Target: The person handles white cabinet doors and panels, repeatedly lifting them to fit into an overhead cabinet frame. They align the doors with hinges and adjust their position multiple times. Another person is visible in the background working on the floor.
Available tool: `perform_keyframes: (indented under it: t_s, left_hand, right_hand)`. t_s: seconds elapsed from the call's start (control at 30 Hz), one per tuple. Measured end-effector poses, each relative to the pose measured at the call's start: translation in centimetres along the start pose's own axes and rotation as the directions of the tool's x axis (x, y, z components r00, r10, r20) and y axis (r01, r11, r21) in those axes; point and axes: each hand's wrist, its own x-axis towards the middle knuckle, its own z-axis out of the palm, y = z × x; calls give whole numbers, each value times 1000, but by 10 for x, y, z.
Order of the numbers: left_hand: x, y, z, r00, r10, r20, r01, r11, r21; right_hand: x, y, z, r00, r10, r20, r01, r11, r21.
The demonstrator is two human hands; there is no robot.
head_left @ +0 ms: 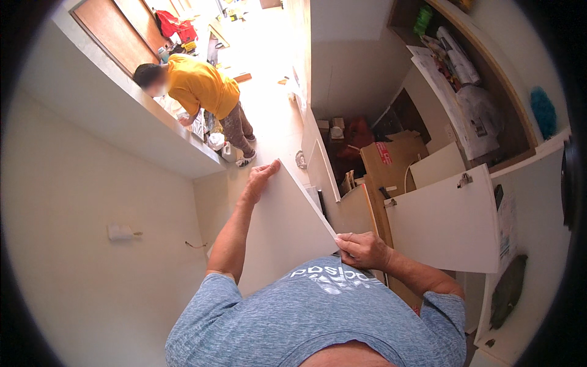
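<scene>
A flat white panel [275,226] stands tilted in front of my body, its thin edge running from the far corner back toward my chest. My left hand [262,179] grips the far top corner, with the thumb along the edge. Close to my chest, my right hand [364,249] is closed around the near corner of the same panel. The panel's lower part is hidden behind my arms and shirt.
To the right stands an open cabinet door [443,223] with metal hinges. Behind it are a cardboard box [391,156] and a shelf compartment with plastic-wrapped items [480,113]. A co-worker in a yellow shirt [205,85] bends over a ledge at the far left.
</scene>
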Motion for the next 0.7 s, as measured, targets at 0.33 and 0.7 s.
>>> perform_keyframes:
  t_s: [0.33,0.7]
  left_hand:
    - [1,-1,-2,999,34,-28,-34,999,-4]
    - [6,-5,-2,1000,-5,15,4,1000,21]
  right_hand:
    - [-2,3,5,999,30,-24,-30,999,11]
    - [-3,20,-10,975,158,154,-207,896,392]
